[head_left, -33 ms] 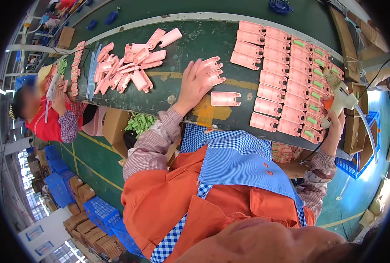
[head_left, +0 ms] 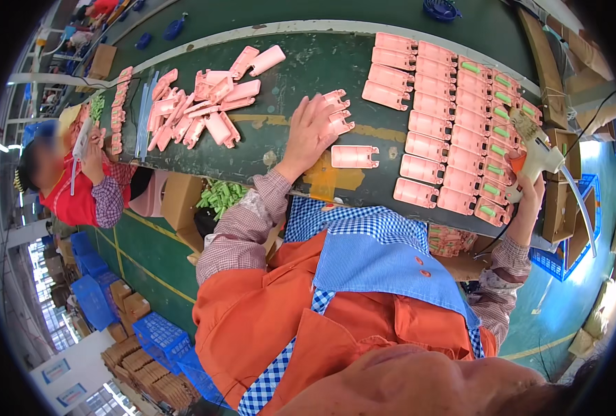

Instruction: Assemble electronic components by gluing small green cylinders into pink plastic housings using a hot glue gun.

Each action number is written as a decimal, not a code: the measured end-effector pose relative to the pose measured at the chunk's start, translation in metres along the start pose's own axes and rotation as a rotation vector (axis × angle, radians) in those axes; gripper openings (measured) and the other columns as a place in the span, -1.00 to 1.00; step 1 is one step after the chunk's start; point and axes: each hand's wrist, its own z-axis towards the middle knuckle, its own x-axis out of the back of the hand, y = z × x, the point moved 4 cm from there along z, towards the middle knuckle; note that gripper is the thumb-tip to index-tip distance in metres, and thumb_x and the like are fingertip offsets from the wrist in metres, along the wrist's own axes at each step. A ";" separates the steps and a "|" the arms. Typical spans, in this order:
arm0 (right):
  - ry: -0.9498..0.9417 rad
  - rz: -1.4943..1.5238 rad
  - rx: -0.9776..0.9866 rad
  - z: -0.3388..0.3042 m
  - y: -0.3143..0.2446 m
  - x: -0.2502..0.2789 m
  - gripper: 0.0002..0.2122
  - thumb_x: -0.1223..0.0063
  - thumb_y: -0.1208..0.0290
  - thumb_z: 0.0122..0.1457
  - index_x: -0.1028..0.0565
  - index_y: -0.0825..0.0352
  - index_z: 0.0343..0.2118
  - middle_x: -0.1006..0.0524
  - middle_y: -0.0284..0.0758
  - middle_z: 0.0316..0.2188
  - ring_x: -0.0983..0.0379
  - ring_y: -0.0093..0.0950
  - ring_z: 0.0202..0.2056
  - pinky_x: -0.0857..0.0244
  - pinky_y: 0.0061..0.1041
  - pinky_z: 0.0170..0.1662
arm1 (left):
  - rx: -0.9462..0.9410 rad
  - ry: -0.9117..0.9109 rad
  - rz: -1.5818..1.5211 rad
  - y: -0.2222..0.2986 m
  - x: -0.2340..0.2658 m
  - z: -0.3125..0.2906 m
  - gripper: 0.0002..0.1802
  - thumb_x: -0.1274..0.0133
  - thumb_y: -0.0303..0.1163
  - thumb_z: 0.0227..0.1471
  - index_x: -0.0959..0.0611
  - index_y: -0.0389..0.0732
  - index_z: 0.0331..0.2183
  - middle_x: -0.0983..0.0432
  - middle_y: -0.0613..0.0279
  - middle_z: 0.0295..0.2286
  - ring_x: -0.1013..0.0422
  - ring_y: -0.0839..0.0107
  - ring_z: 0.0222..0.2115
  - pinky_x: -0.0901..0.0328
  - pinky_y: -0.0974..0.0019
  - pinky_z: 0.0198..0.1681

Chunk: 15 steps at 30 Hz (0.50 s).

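My left hand (head_left: 304, 142) lies over a few pink plastic covers (head_left: 340, 114) in the middle of the dark green table, fingers stretched out and their notched ends showing past the fingertips. Just nearer to me is a single pink cover (head_left: 354, 157), lying flat. My right hand (head_left: 527, 196) is closed round a white hot glue gun (head_left: 545, 157) with an orange trigger; a pale glue stick (head_left: 583, 208) curves out of its back. Beside the gun, pink covers (head_left: 429, 125) lie in columns, and those in the rightmost columns carry small green pieces (head_left: 494, 170).
A loose heap of pink covers (head_left: 219, 127) lies left of my hand, with thin glue sticks (head_left: 143, 118) beyond. Green pieces (head_left: 221, 197) fill a container below the table edge. A co-worker (head_left: 86, 173) sits at the left. A blue crate (head_left: 555, 267) stands at the right.
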 end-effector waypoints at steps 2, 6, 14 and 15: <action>0.027 0.022 -0.013 -0.005 -0.003 -0.004 -0.64 0.07 0.51 0.06 -0.35 0.52 -0.05 -0.51 -0.24 -0.19 -0.44 -0.52 -0.21 -0.33 -0.57 -0.14 | -0.016 -0.027 -0.031 0.005 -0.011 0.008 -0.44 -0.11 -0.22 -0.06 -0.43 -0.14 0.01 -0.15 0.04 0.12 -0.02 -0.06 0.17 0.03 -0.01 0.20; 0.069 0.014 -0.010 -0.002 0.000 -0.004 -0.68 0.08 0.47 0.08 -0.40 0.45 -0.08 -0.47 -0.40 -0.34 -0.33 -0.67 -0.40 -0.22 -0.68 -0.34 | -0.147 -0.120 -0.178 0.017 -0.024 0.011 -0.44 -0.08 -0.14 -0.02 -0.42 -0.10 0.02 -0.14 0.05 0.13 -0.02 -0.07 0.17 0.03 0.00 0.21; -0.047 0.044 0.009 0.011 0.014 0.003 -0.63 0.10 0.49 0.10 -0.34 0.53 -0.02 -0.49 -0.20 -0.14 -0.43 -0.47 -0.12 -0.32 -0.55 -0.09 | -0.258 -0.230 -0.112 0.053 -0.021 0.000 -0.29 -0.17 -0.01 -0.14 -0.40 0.02 0.07 -0.06 0.09 0.18 0.10 -0.06 0.22 0.10 -0.12 0.21; -0.049 0.042 0.017 0.011 0.015 0.005 -0.63 0.10 0.49 0.10 -0.33 0.52 -0.02 -0.49 -0.19 -0.13 -0.43 -0.46 -0.11 -0.32 -0.54 -0.09 | -0.268 -0.286 -0.073 0.058 -0.023 -0.004 -0.25 -0.20 -0.01 -0.18 -0.40 0.04 0.08 -0.03 0.10 0.19 0.12 -0.06 0.22 0.11 -0.14 0.21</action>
